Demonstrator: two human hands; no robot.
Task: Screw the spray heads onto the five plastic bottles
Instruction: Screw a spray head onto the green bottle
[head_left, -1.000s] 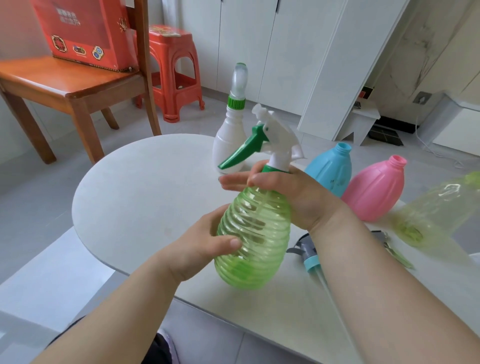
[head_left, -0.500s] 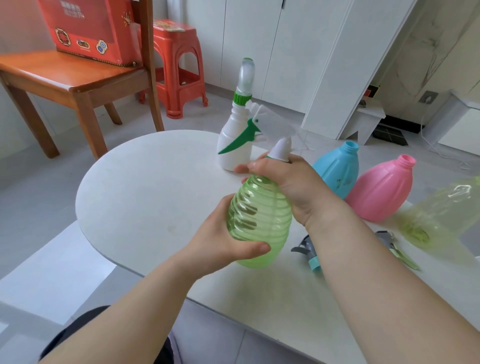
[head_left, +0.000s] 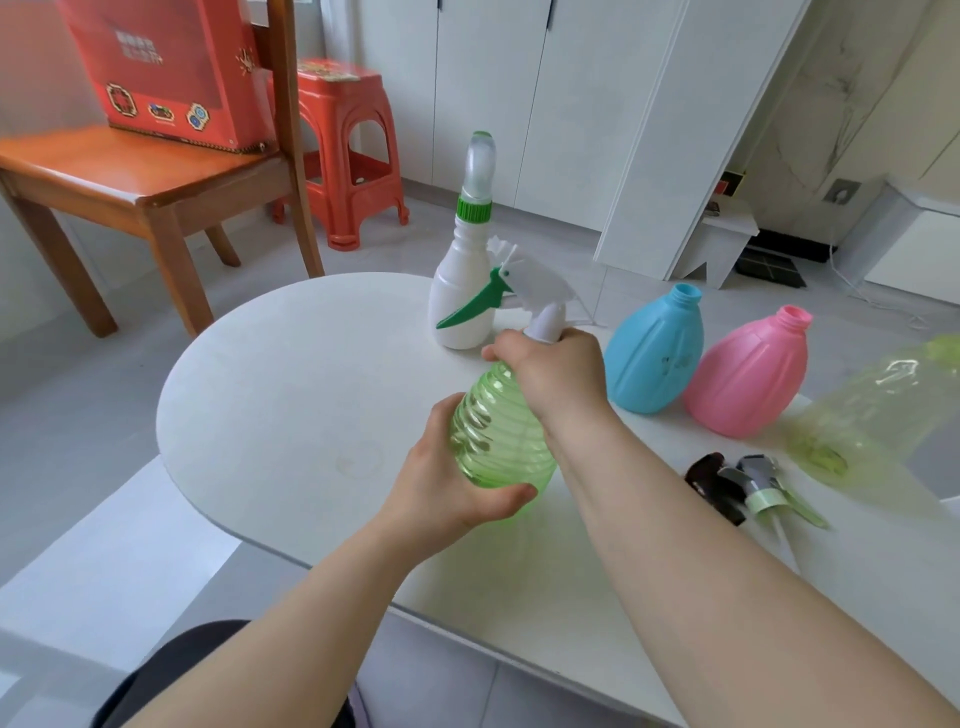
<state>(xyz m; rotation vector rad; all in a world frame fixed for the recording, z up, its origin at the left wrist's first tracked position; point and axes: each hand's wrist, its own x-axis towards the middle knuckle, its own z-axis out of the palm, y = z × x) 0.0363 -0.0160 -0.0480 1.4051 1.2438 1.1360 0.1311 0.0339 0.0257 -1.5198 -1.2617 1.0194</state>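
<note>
Carried the green bottle (head_left: 498, 431) farther out over the tabletop (head_left: 285, 389) since a second ago, and swung the spray head (head_left: 524, 291) round, with the green trigger now pointing left across the white bottle (head_left: 462, 291).

Gripping the ribbed belly from the lower left with the left hand (head_left: 457, 499), thumb and fingers curled round it. Clamping the neck with the right hand (head_left: 556, 369), fingers wrapped over the collar and hiding it. Holding the bottle tilted, low over the tabletop; cannot tell whether touching it. Blurred at the nozzle, so probably caught mid-twist.

Judged to be on tightening this head, apparently the second of five. White bottle just behind, upright, seemingly fitted already with a green-ringed top. Left to do, by the look of it: blue bottle (head_left: 654, 353) and pink bottle (head_left: 748, 374), side by side to the right, both with open necks; also a yellow bottle (head_left: 872, 410) at the right edge, too blurred to read the neck.

Next move calls for more turns of the collar until snug, bracing the belly against spinning with the left. Then setting down upright and reaching for a loose one beside the right forearm: dark head (head_left: 712, 486) or grey head (head_left: 763, 480), matched by thread to an open neck.
</note>
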